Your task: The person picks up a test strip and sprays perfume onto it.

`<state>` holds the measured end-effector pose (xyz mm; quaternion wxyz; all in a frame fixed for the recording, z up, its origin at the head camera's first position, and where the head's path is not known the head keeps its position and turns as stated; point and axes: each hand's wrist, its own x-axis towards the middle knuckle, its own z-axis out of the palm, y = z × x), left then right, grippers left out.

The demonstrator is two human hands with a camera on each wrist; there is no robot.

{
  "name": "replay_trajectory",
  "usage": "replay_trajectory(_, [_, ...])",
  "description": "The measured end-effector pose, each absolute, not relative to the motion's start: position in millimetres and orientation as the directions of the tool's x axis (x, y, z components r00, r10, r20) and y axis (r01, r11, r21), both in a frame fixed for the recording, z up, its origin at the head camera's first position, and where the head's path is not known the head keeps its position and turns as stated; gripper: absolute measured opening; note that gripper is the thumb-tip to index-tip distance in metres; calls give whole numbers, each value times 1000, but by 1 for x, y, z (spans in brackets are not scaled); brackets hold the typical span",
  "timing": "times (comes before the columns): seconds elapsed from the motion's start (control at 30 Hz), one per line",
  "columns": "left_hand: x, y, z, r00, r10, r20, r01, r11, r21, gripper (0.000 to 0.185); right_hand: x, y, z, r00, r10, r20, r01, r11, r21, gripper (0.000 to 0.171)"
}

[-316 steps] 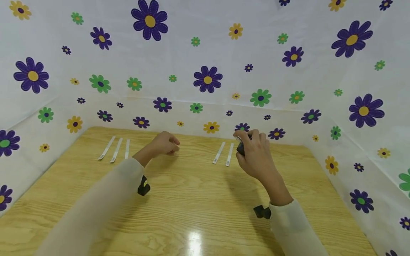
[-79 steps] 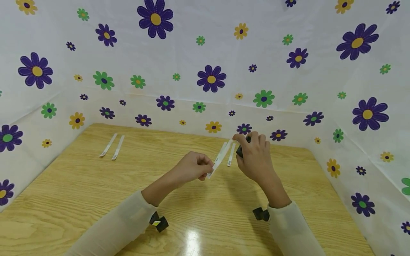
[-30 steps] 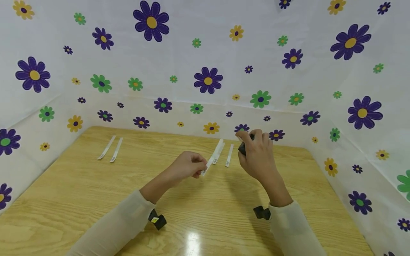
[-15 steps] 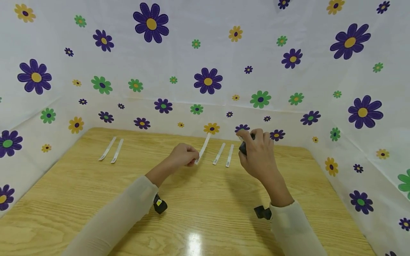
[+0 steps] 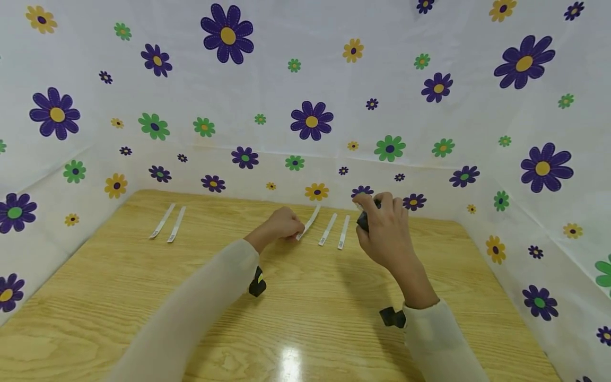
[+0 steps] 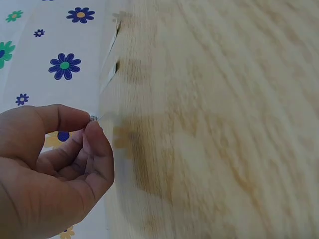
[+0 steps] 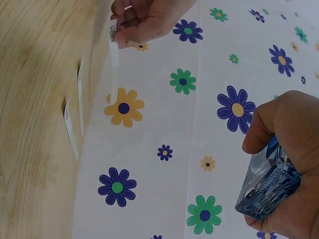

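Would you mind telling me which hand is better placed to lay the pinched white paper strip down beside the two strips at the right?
The left hand: it already pinches the white paper strip just above the table. The right hand grips a blue glass bottle.

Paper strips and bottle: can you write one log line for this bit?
left hand: pinches paper strip | right hand: holds glass bottle | table: four more strips, two left, two right
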<state>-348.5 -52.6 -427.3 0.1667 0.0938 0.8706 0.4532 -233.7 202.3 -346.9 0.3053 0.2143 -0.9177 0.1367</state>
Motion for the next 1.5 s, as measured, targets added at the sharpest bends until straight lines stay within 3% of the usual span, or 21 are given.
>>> replay_trajectory(0.27, [-352, -47, -424, -901, 334, -277, -5, 631, 776, 41, -234, 203, -346, -718, -314, 621, -486, 865, -124, 54])
replay_trajectory(0.57, [-353, -42, -416, -888, 321, -330, -63, 625, 778, 11, -234, 203, -346, -736, -311, 602, -472, 872, -127, 54])
replay_trajectory(0.8, [-353, -44, -416, -890, 311, -334, -82, 611, 787, 6, -233, 202, -346, -745, -316, 588, -469, 874, -124, 53])
replay_trajectory(1.13, [-352, -56, -420, -900, 339, -276, -31, 581, 814, 6, -232, 202, -345, -756, -319, 572, -464, 877, -125, 53])
replay_trajectory(1.5, [-353, -94, -417, -921, 310, -234, 6, 613, 790, 20, -232, 201, -346, -769, -320, 553, -454, 883, -121, 55])
